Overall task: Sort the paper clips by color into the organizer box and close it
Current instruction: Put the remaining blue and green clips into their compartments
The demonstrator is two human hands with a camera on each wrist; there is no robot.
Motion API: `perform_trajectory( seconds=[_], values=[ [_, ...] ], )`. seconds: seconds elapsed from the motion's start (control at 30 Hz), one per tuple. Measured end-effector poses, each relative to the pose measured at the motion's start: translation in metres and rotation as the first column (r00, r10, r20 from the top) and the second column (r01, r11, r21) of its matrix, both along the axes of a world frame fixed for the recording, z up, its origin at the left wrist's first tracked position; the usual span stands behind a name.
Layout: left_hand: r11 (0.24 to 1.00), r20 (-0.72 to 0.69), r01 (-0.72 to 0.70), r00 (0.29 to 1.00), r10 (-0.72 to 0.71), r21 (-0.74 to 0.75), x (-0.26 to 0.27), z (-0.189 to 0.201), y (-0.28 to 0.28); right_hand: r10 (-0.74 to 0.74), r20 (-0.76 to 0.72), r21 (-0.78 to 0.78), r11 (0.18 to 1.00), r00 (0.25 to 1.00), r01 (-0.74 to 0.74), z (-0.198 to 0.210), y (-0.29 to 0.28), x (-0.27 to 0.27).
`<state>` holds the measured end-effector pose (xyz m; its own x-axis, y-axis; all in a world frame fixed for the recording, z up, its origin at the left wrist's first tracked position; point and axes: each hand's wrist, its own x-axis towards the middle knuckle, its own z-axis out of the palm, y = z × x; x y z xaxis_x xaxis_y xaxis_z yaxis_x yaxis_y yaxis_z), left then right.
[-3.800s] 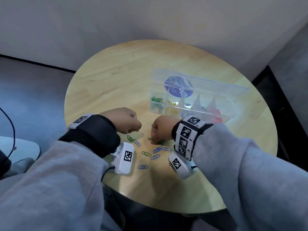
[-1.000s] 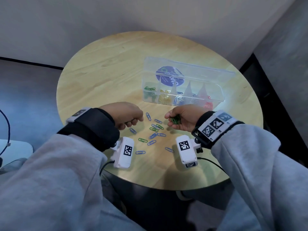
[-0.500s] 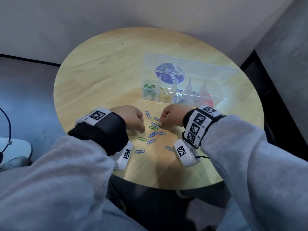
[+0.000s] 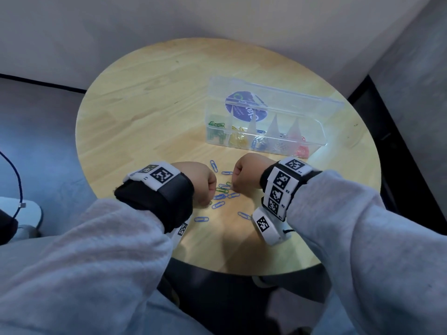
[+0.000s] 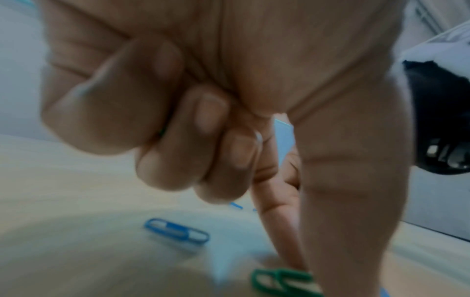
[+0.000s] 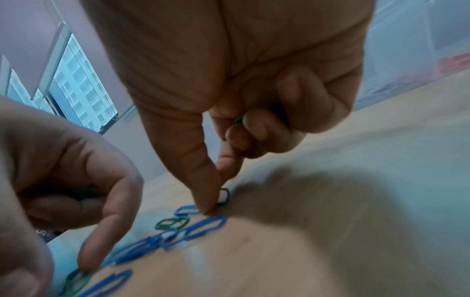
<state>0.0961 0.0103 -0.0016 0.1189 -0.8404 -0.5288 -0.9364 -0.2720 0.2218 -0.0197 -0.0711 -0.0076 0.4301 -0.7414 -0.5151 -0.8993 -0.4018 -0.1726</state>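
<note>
Loose blue paper clips (image 4: 219,204) and green paper clips (image 4: 221,190) lie on the round table, between my two fists. My right hand (image 4: 243,175) is knuckles up; its thumb and forefinger pinch down on a green clip (image 6: 224,198), and more green clips (image 6: 238,120) are tucked in its curled fingers. My left hand (image 4: 205,187) also keeps green clips (image 6: 81,193) in its curl, and its forefinger touches another green clip (image 5: 279,283) on the table. The clear organizer box (image 4: 319,139) stands behind with its lid (image 4: 290,97) up. Its compartments hold green, yellow, blue, silvery and red clips.
The wooden table (image 4: 150,112) ends in a near edge just below my wrists. A single blue clip (image 5: 176,232) lies apart by the left hand. Grey wall runs behind the box, with dark floor to the right and a cable (image 4: 17,180) at far left.
A second ago my right hand was palm up, showing green clips; it has turned over and dropped onto the pile. My left hand has moved in to the pile too.
</note>
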Motion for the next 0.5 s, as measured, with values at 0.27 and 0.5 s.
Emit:
perform_trajectory(
  seconds=[0.27, 0.5],
  values=[
    [0.997, 0.026, -0.033, 0.999, 0.032, 0.065, 0.005, -0.005, -0.007, -0.166, 0.171, 0.291, 0.950, 0.971, 0.111, 0.007, -0.005, -0.009],
    [0.995, 0.007, -0.030, 1.000, 0.030, 0.094, 0.006, -0.005, -0.008, -0.492, 0.365, 0.612, 0.767, 0.791, 0.194, 0.003, -0.008, -0.016]
  ],
)
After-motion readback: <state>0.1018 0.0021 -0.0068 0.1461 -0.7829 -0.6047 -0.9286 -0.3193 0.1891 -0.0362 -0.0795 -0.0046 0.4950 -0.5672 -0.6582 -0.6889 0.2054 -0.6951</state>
